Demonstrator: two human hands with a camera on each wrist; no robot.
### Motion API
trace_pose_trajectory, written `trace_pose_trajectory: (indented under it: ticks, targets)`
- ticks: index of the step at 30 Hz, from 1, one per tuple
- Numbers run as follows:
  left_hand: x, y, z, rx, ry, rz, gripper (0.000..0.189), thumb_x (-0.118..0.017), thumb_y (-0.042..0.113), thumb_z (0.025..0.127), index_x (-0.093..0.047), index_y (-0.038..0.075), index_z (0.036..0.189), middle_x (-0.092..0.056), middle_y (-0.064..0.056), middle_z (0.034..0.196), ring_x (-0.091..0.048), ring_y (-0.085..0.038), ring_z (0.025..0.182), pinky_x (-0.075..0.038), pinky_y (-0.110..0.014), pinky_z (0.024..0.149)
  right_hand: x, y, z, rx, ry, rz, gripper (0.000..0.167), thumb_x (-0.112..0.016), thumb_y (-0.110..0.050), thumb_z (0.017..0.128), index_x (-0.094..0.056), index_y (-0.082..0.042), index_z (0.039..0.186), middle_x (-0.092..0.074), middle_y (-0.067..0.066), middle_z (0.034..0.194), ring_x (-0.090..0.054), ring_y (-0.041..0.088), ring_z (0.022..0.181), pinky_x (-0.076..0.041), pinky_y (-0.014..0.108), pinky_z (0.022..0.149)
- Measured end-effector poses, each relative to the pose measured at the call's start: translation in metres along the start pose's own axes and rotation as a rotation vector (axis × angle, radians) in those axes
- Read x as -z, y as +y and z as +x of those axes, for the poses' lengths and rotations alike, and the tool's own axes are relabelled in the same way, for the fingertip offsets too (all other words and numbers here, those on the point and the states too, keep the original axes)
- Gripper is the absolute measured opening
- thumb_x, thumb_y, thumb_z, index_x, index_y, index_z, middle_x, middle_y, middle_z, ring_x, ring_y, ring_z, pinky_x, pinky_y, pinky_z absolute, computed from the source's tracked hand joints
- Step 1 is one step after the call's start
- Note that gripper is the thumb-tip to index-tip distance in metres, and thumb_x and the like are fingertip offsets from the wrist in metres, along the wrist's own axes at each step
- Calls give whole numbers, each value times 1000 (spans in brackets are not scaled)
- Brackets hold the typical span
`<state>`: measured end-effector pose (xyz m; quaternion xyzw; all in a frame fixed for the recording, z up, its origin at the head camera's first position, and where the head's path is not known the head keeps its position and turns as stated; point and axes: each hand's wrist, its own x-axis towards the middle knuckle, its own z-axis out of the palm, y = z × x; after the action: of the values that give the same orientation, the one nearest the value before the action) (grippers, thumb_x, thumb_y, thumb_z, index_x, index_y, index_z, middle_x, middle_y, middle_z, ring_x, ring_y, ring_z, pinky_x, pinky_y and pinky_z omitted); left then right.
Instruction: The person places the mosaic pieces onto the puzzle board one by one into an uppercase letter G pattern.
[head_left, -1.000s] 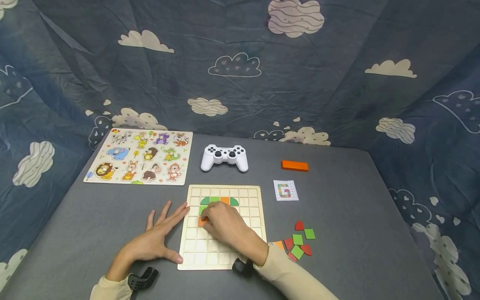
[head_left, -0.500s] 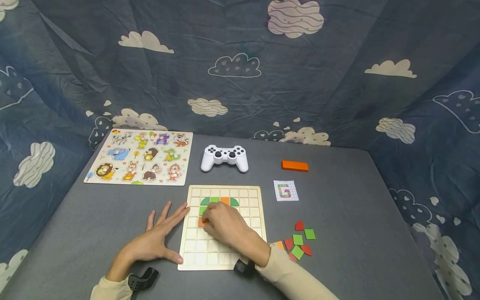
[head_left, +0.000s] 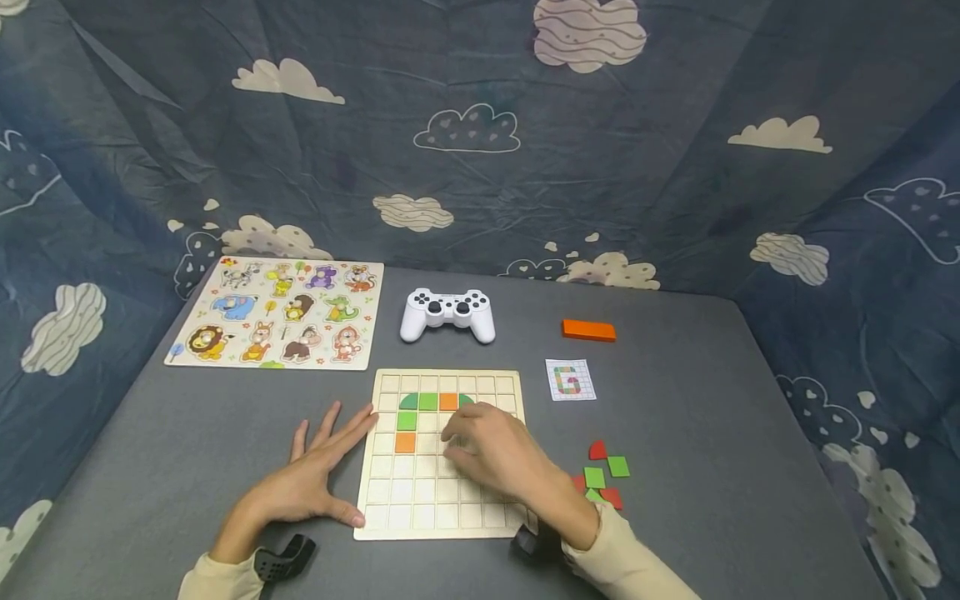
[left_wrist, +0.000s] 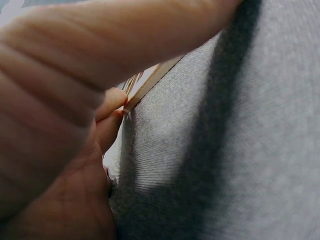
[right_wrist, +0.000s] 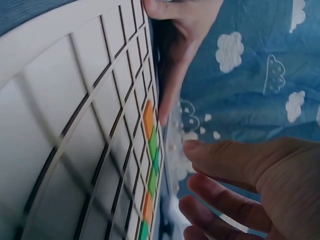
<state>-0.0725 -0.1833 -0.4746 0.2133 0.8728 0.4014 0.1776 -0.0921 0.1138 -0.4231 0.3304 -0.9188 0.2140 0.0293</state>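
Cream sleeves (head_left: 633, 557), perforated black wristbands (head_left: 279, 565)

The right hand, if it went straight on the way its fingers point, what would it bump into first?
Probably the lower green square or lower orange square on the board. But the right hand looks raised, so it might pass above both.
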Motion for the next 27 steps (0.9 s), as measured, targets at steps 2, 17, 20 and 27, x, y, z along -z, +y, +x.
trace_pose_trajectory:
  ticks: [2, 17, 20, 27]
  targets:
    - [0, 0, 0, -2, -1, 0, 130, -91, 50, 55, -23, 17, 161, -12, -9, 169, 16, -48, 151, 22, -71, 107, 5, 7, -8, 6, 13, 8, 10, -79, -18, 84, -78, -16, 94, -73, -6, 95, -67, 11, 88, -57, 29, 78]
    - [1, 0, 0, -17, -6, -4, 129, -91, 50, 57, -23, 16, 161, -11, -9, 170, 16, -48, 151, 21, -72, 107, 40, 64, -88, -129, 65, 19, 24, -88, -18, 76, -77, -15, 97, -74, -8, 99, -69, 11, 92, -58, 35, 81]
    - [1, 0, 1, -12, -6, -2, 130, -91, 50, 56, -23, 16, 161, -11, -9, 170, 16, -48, 151, 21, -71, 107, 46, 76, -103, -185, 70, 48, 26, -89, -18, 74, -77, -17, 98, -73, -10, 100, -69, 9, 91, -58, 34, 80]
    - [2, 0, 0, 0, -5, -2, 130, -92, 49, 56, -23, 16, 161, -11, -9, 170, 17, -47, 151, 21, -71, 107, 60, 103, -132, -306, 33, 83, 28, -87, -22, 77, -76, -23, 102, -71, -15, 104, -67, 7, 94, -57, 38, 85]
